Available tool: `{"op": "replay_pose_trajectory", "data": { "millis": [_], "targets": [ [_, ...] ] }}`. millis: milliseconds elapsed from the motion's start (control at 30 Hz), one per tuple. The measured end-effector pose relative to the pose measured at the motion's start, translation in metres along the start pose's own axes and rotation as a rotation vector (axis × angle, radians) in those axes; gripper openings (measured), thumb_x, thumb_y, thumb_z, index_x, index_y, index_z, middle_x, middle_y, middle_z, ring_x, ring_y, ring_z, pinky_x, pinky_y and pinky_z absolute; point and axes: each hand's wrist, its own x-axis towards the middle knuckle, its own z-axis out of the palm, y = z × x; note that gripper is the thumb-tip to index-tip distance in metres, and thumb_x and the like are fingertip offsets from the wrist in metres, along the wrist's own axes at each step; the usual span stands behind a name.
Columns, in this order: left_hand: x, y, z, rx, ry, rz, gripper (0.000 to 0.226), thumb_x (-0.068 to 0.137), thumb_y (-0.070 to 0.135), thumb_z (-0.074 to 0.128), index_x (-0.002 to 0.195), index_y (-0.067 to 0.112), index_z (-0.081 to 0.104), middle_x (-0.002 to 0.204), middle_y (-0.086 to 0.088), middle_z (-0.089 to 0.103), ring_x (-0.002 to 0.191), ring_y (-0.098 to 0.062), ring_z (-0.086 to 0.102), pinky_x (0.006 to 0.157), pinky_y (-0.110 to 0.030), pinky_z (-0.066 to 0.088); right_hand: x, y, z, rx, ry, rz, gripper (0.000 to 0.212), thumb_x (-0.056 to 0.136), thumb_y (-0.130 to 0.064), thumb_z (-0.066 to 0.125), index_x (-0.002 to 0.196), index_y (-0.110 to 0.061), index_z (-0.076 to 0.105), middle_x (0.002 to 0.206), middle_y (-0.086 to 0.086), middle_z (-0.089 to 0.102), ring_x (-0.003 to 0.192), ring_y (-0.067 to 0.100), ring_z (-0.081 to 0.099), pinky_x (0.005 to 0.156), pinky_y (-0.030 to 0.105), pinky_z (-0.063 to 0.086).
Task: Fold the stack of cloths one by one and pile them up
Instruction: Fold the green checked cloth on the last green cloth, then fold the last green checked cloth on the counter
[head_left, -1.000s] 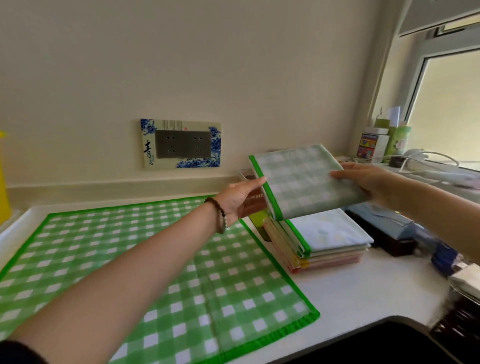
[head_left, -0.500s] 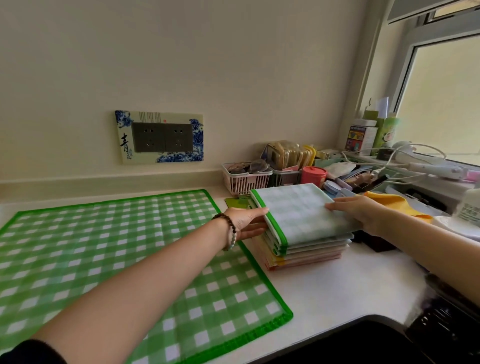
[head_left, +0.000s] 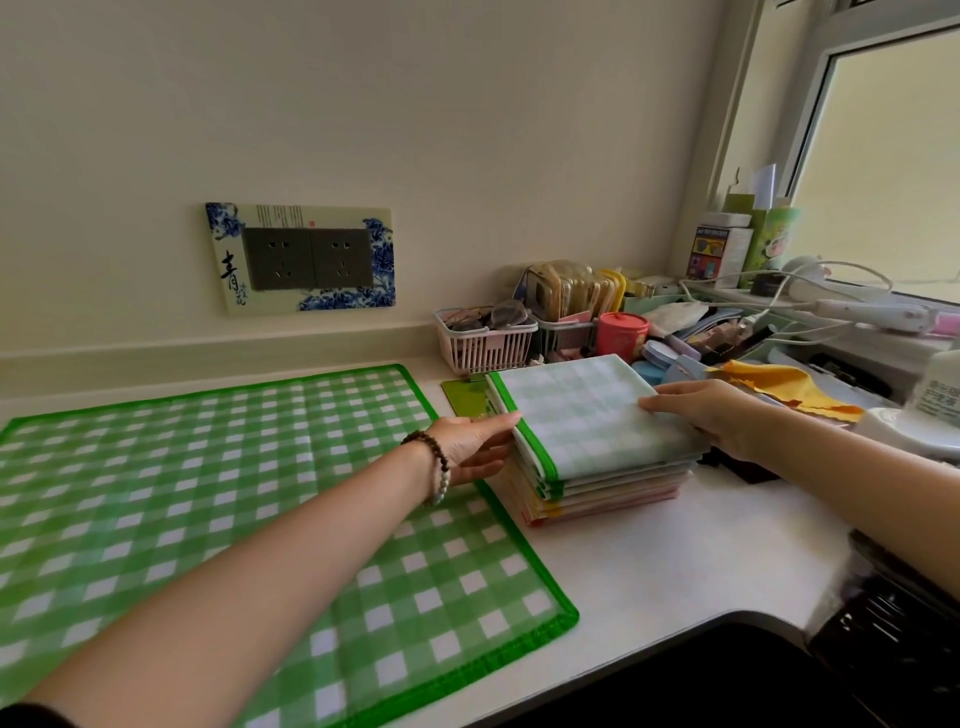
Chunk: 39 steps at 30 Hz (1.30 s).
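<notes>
A folded green-checked cloth lies on top of a pile of folded cloths at the right of the white counter. My left hand touches the pile's left side with straight fingers, at the green hem. My right hand rests on the top cloth's right edge, fingers flat on it. A large green-checked cloth lies spread flat on the counter to the left, its right edge beside the pile.
Behind the pile stand a pink basket, a red tin and assorted clutter. A yellow cloth lies to the right, with cables and a white bottle by the window. A dark sink edge runs along the front.
Both hands carried the folded green-checked cloth down and set it on the pile. They now rest at its left and right edges.
</notes>
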Motion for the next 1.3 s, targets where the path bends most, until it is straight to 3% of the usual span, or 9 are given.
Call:
{"op": "replay_pose_trajectory", "data": {
  "millis": [200,367,433,567,667,800,1033,1167,1300],
  "targets": [
    [-0.010,0.000,-0.008,0.061,0.016,0.049,0.037,0.077,0.037,0.073,0.102,0.012,0.061,0.094,-0.001,0.067,0.079,-0.012,0.064,0.059,-0.022,0.056,-0.010,-0.003,0.001,-0.115,0.026,-0.106,0.052,0.083,-0.033,0.068,0.130,-0.016,0.054,0.135,0.008,0.050,0.117,0.025,0.048,0.103,0.037,0.039],
    [-0.026,-0.002,-0.039,0.169,0.030,0.124,0.039,0.078,0.042,0.069,0.105,0.016,0.059,0.102,0.002,0.065,0.087,-0.012,0.062,0.078,-0.028,0.056,-0.036,-0.029,0.004,-0.172,0.122,-0.414,0.050,0.084,-0.031,0.067,0.129,-0.013,0.054,0.131,0.009,0.055,0.112,0.020,0.052,0.090,0.026,0.037],
    [-0.036,-0.002,-0.058,0.260,0.036,0.165,0.050,0.074,0.049,0.067,0.110,0.017,0.058,0.106,0.003,0.064,0.095,-0.013,0.061,0.086,-0.030,0.054,-0.052,-0.044,0.011,-0.138,0.070,-0.493,0.049,0.084,-0.028,0.067,0.129,-0.015,0.053,0.130,0.005,0.055,0.107,0.015,0.051,0.086,0.026,0.037],
    [-0.063,-0.002,-0.103,0.539,0.070,0.254,0.076,0.058,0.074,0.065,0.115,0.025,0.054,0.116,0.004,0.059,0.105,-0.011,0.058,0.086,-0.027,0.050,-0.087,-0.067,0.047,-0.061,-0.069,-0.619,0.050,0.082,-0.026,0.067,0.129,-0.022,0.050,0.130,-0.004,0.055,0.112,0.013,0.053,0.101,0.033,0.041],
    [-0.089,-0.008,-0.135,0.711,0.097,0.296,0.094,0.047,0.081,0.055,0.125,0.028,0.050,0.120,0.008,0.055,0.110,-0.008,0.054,0.090,-0.024,0.046,-0.109,-0.073,0.092,-0.046,-0.202,-0.669,0.050,0.081,-0.028,0.067,0.128,-0.028,0.049,0.133,-0.008,0.051,0.114,0.010,0.052,0.094,0.028,0.042],
    [-0.137,-0.028,-0.166,0.947,0.099,0.326,0.073,0.059,0.077,0.056,0.121,0.040,0.048,0.120,0.021,0.054,0.114,-0.001,0.049,0.098,-0.023,0.041,-0.127,-0.060,0.161,-0.111,-0.328,-0.712,0.055,0.080,-0.034,0.068,0.131,-0.031,0.046,0.139,-0.009,0.047,0.123,0.009,0.048,0.098,0.027,0.043],
    [-0.216,-0.067,-0.215,1.259,0.082,0.193,0.077,0.063,0.080,0.052,0.133,0.052,0.035,0.143,0.023,0.033,0.126,0.002,0.035,0.104,-0.018,0.030,-0.166,-0.024,0.251,-0.285,-0.589,-0.711,0.058,0.079,-0.045,0.067,0.132,-0.046,0.042,0.142,-0.017,0.039,0.131,0.007,0.036,0.109,0.035,0.036],
    [-0.239,-0.084,-0.232,1.404,-0.021,0.209,0.091,0.057,0.087,0.043,0.139,0.055,0.019,0.151,0.029,0.008,0.142,-0.001,0.003,0.118,-0.031,0.003,-0.193,-0.018,0.266,-0.394,-0.705,-0.781,0.056,0.081,-0.048,0.063,0.133,-0.049,0.040,0.141,-0.028,0.031,0.127,-0.005,0.033,0.108,0.025,0.033],
    [-0.247,-0.095,-0.243,1.538,-0.088,0.187,0.101,0.060,0.084,0.052,0.140,0.056,-0.004,0.144,0.037,-0.020,0.138,-0.001,-0.024,0.114,-0.043,-0.017,-0.214,-0.012,0.271,-0.541,-0.699,-0.956,0.059,0.078,-0.056,0.062,0.133,-0.048,0.041,0.148,-0.029,0.024,0.134,-0.013,0.017,0.113,0.018,0.015]
  ]
}}
